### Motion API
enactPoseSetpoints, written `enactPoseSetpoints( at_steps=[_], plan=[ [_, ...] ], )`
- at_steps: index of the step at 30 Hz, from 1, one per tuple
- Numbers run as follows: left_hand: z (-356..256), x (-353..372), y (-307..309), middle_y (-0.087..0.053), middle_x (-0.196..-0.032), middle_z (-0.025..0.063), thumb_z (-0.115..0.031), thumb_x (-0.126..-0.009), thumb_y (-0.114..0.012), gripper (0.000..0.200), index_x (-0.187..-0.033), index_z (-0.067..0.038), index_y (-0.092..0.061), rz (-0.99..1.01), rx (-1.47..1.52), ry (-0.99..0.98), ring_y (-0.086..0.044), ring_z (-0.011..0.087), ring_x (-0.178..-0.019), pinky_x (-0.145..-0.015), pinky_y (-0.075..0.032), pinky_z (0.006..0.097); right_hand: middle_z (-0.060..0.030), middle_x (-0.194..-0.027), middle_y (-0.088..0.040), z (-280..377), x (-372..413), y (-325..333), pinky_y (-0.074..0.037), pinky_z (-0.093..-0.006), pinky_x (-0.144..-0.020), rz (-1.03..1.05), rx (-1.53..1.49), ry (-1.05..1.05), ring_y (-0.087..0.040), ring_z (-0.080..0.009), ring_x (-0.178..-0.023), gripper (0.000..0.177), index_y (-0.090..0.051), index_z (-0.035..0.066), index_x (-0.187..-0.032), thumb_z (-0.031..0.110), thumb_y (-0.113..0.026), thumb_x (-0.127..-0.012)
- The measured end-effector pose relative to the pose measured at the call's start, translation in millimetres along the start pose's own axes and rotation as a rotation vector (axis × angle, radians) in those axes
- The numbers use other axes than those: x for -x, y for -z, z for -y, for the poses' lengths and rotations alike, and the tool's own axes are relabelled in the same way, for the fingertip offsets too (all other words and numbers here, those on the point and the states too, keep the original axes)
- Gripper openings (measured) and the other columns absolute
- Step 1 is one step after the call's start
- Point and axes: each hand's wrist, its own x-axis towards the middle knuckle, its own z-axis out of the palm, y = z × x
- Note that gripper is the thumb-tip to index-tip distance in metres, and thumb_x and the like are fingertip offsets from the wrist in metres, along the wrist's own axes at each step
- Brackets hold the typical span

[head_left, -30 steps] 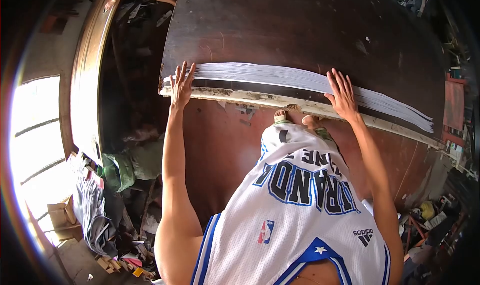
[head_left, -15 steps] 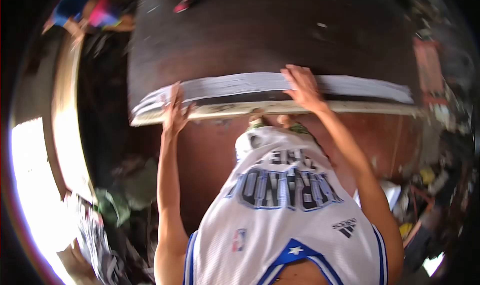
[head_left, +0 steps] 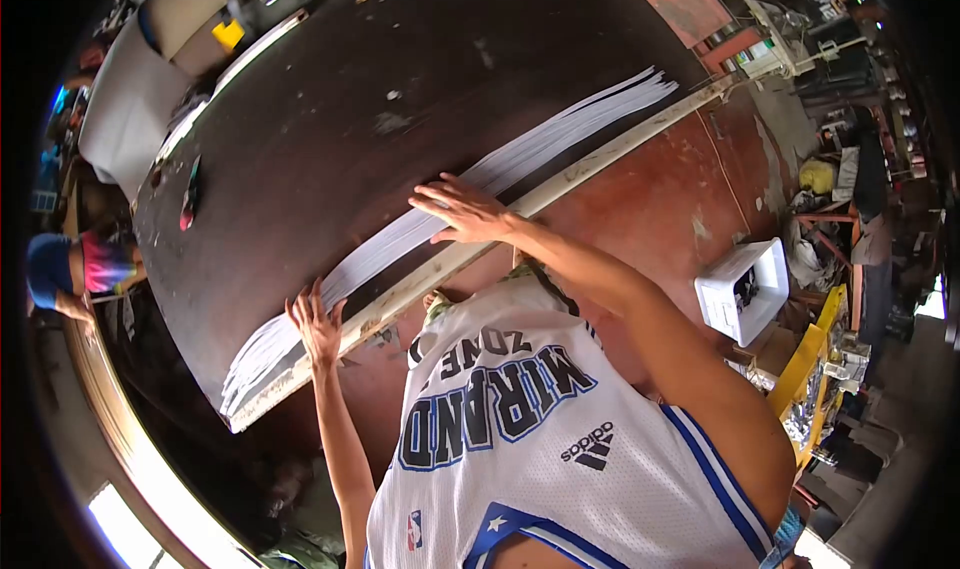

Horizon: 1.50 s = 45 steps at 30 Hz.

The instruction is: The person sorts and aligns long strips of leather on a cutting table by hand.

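A long bundle of thin white strips (head_left: 384, 246) lies along the near edge of a dark tabletop (head_left: 330, 139). Both its ends fan out into loose layers. My left hand (head_left: 318, 327) rests on the bundle toward its left part, fingers spread. Near the middle of the strips, my right hand (head_left: 465, 212) lies flat across them, fingers stretched out. Neither hand is wrapped around anything. Farther back on the table, at the left, is a small red and dark tool (head_left: 190, 194) whose kind I cannot make out.
The table's pale, worn front edge (head_left: 590, 164) runs below the strips. A white plastic bin (head_left: 742, 287) stands on the reddish floor at right, near a yellow frame (head_left: 812, 364). Another person (head_left: 75, 269) is at far left. A grey curved panel (head_left: 130, 114) stands behind the table.
My view has swung round, so the table and strips now slant up to the right. Both hands stay on the strips, and the bin has come into fuller view.
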Motion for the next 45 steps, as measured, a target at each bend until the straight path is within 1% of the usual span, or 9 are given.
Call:
enactPoseSetpoints(
  at_steps=[3, 7, 10, 24, 28, 30, 35, 38, 45],
  plan=[
    [19.7, 13.2, 13.4, -0.051, -0.135, 0.0174, -0.039, -0.092, -0.065, 0.065, -0.146, -0.010, -0.043, 0.059, -0.012, 0.051, -0.047, 0.0342, -0.128, -0.114, -0.023, 0.0597, -0.0175, -0.145, -0.044, -36.2, 27.0, 45.5, -0.026, -0.0526, -0.118, 0.034, 0.050, -0.100, -0.044, -0.0349, -0.132, 0.085, -0.043, 0.008, -0.146, 0.053, -0.073, -0.080],
    [-42.0, -11.9, 15.6, -0.032, -0.157, 0.0175, -0.045, -0.095, -0.059, 0.074, -0.154, -0.011, -0.031, 0.172, -0.088, 0.141, -0.028, 0.0348, -0.146, -0.116, -0.014, 0.0631, -0.0191, -0.148, -0.042, -156.3, 119.2, 113.6, -0.024, -0.0531, -0.120, 0.003, 0.039, -0.276, -0.040, -0.0382, -0.136, 0.088, -0.044, 0.011, -0.146, 0.046, -0.081, -0.074],
    [-90.8, -34.7, 1.9, -0.030, -0.158, 0.0176, -0.044, -0.094, -0.060, 0.075, -0.154, -0.010, -0.032, 0.183, -0.116, 0.159, -0.027, 0.0362, -0.147, -0.116, -0.014, 0.0631, -0.0198, -0.154, -0.035, -210.2, 156.8, 140.1, -0.020, -0.0534, -0.121, 0.012, 0.107, -0.369, -0.035, -0.0398, -0.141, 0.090, -0.040, 0.014, -0.149, 0.049, -0.078, -0.076],
    [-341.3, -198.7, -86.2, -0.031, -0.158, 0.0169, -0.026, -0.091, -0.069, 0.072, -0.153, -0.017, -0.035, 0.195, 0.163, -0.133, -0.030, 0.0347, -0.146, -0.116, -0.014, 0.0642, -0.0219, -0.158, -0.027, -217.7, 168.9, 150.5, -0.022, -0.0524, -0.120, -0.055, 0.068, -0.441, -0.033, -0.0377, -0.142, 0.091, -0.036, 0.018, -0.152, 0.055, -0.074, -0.078],
    [-351.2, -215.8, -99.6, -0.030, -0.159, 0.0163, -0.025, -0.091, -0.068, 0.070, -0.153, -0.018, -0.036, 0.182, 0.140, -0.196, -0.030, 0.0341, -0.146, -0.116, -0.014, 0.0643, -0.0163, -0.155, -0.033, -223.9, 201.2, 167.6, -0.028, -0.0515, -0.117, -0.231, 0.090, -0.575, -0.039, -0.0373, -0.138, 0.074, -0.046, 0.015, -0.145, 0.035, -0.077, -0.081],
    [-355.5, -219.3, -98.5, -0.029, -0.159, 0.0158, -0.025, -0.091, -0.068, 0.069, -0.153, -0.019, -0.036, 0.196, 0.174, -0.185, -0.030, 0.0337, -0.146, -0.116, -0.013, 0.0645, -0.0131, -0.136, -0.056, -230.3, 226.6, 176.0, -0.045, -0.0449, -0.102, -0.544, 0.051, -0.725, -0.056, -0.0345, -0.117, 0.049, -0.059, 0.012, -0.130, 0.021, -0.075, -0.084],
    [-381.9, -233.9, -101.9, -0.027, -0.160, 0.0160, -0.025, -0.092, -0.067, 0.071, -0.154, -0.015, -0.034, 0.231, 0.170, -0.184, -0.025, 0.0341, -0.148, -0.117, -0.010, 0.0633, -0.0106, -0.101, -0.060, -268.9, 272.2, 194.8, -0.053, -0.0410, -0.076, -0.746, -0.083, -1.177, -0.060, -0.0309, -0.095, 0.044, -0.060, 0.008, -0.127, 0.023, -0.072, -0.088],
    [-421.8, -252.2, -107.3, -0.026, -0.161, 0.0162, -0.023, -0.091, -0.067, 0.072, -0.154, -0.014, -0.034, 0.256, 0.184, -0.188, -0.024, 0.0341, -0.149, -0.118, -0.009, 0.0623, -0.0113, -0.102, -0.060, -307.6, 294.1, 192.1, -0.054, -0.0395, -0.068, -0.632, 0.160, -1.057, -0.062, -0.0295, -0.095, 0.047, -0.060, 0.009, -0.127, 0.027, -0.074, -0.086],
    [-524.6, -296.6, -140.1, -0.033, -0.158, 0.0146, -0.020, -0.087, -0.070, 0.067, -0.148, -0.017, -0.044, 0.205, 0.222, -0.314, -0.034, 0.0299, -0.145, -0.116, -0.014, 0.0653, -0.0007, -0.100, -0.061, -320.3, 293.7, 196.8, -0.054, -0.0394, -0.062, -0.567, 0.074, -1.079, -0.065, -0.0242, -0.081, 0.032, -0.070, 0.024, -0.113, 0.033, -0.076, -0.083]
  ],
)
